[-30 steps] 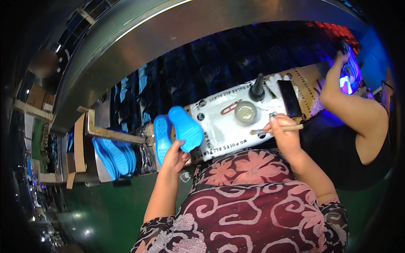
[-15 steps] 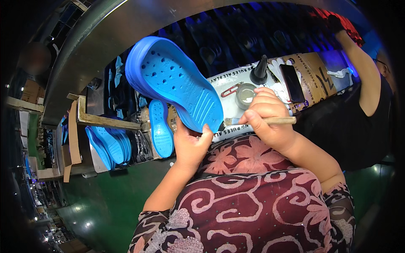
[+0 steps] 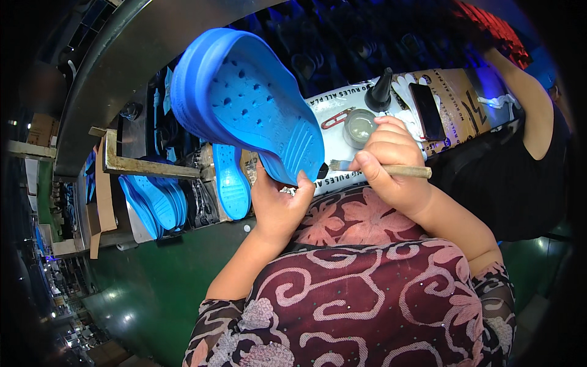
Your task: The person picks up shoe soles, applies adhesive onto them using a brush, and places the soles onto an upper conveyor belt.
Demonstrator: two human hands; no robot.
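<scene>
A blue shoe sole (image 3: 257,110) with holes and ridges inside its raised rim is tilted up in front of me. My left hand (image 3: 280,205) grips its narrow lower end, thumb on the edge. My right hand (image 3: 391,168) is closed round the wooden handle of a flat brush (image 3: 406,171). The bristles point left, a short way from the sole's right edge, beside a small black piece at that edge. Just beyond my right hand stands a round jar (image 3: 359,128) of cloudy liquid. Left of my left hand, a flat blue insole (image 3: 230,183) lies on the bench.
Red-handled thread snips (image 3: 336,119), a black cone-shaped bottle (image 3: 380,92), white gloves (image 3: 405,92) and a phone (image 3: 427,112) lie on the covered work surface. More blue insoles (image 3: 158,205) are stacked at left by a metal bracket (image 3: 153,168). Another person's arm (image 3: 531,110) reaches along the right.
The sole has shifted up and left and tilted, showing more of its outer side wall. The brush tip has drawn slightly away from the sole's edge, to the right.
</scene>
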